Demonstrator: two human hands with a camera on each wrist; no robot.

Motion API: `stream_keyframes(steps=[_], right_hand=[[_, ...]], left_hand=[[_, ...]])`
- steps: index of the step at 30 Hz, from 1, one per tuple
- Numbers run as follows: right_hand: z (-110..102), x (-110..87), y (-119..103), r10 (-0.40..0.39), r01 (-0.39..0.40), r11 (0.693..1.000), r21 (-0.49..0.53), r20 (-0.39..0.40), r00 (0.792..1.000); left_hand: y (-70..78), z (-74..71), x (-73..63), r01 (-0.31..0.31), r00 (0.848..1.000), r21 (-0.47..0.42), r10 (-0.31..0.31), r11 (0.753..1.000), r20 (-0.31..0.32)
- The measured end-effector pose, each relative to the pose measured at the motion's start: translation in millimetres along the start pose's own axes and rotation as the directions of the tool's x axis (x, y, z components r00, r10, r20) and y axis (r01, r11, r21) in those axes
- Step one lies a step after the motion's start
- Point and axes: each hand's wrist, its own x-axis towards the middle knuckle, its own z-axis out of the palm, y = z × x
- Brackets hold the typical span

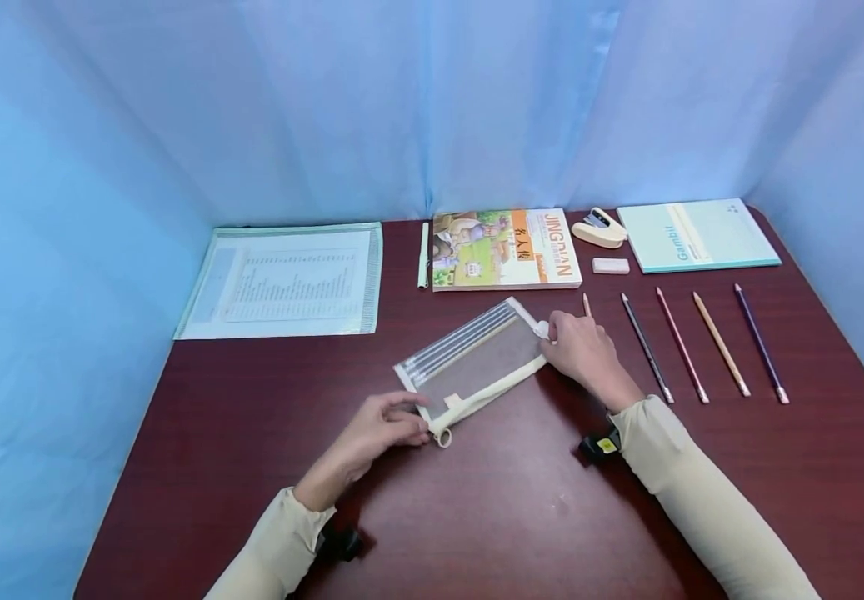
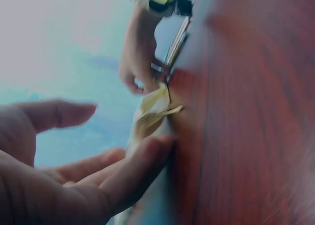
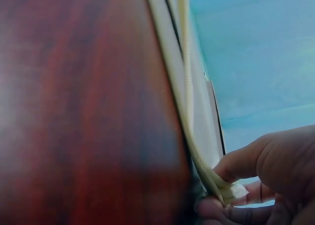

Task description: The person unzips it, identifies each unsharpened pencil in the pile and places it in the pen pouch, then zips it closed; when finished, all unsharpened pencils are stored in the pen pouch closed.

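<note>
A see-through zipper pouch with cream trim and white stripes lies slanted on the dark red table. At its right end my right hand pinches the corner; the right wrist view shows thumb and fingers closed on the cream trim. My left hand is at the pouch's near left corner, beside the ring of the zipper pull. In the left wrist view its thumb stands well apart from its fingers, with the fingertips right at the pouch's edge.
Right of the pouch lie several pencils in a row. Behind are a picture-covered book, a pale pen, a stapler, an eraser and a light blue notebook. A document pouch with printed paper lies back left.
</note>
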Motion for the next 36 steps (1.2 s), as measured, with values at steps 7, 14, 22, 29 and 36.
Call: stream_keyframes(steps=[7, 14, 22, 29, 36], right_hand=[[7, -4.7, -2, 0.004, -0.005, 0.999, -0.033, -0.046, 0.999], [12, -2.5, -9, -0.035, 0.031, 0.998, -0.051, -0.066, 0.997], [16, -33.1, -67, -0.266, 0.262, 0.963, -0.057, -0.091, 0.960], [57, -46.7, -114, -0.616, 0.614, 0.788, 0.044, 0.054, 0.786], [71, -41.9, -131, -0.626, 0.623, 0.780, 0.053, 0.059, 0.778]], left_hand=[[0.1, -18.5, 30.4, -0.060, 0.973, -0.162, 0.022, 0.985, -0.230], [-0.4, -31.1, 48.1, -0.072, 0.935, -0.163, 0.010, 0.984, -0.356], [-0.9, -34.2, 54.5, -0.085, 0.928, -0.206, 0.002, 0.975, -0.372], [1.1, -33.5, 56.2, -0.088, 0.934, -0.258, -0.011, 0.962, -0.357], [1.1, -34.9, 55.2, -0.086, 0.931, -0.258, -0.015, 0.962, -0.364]])
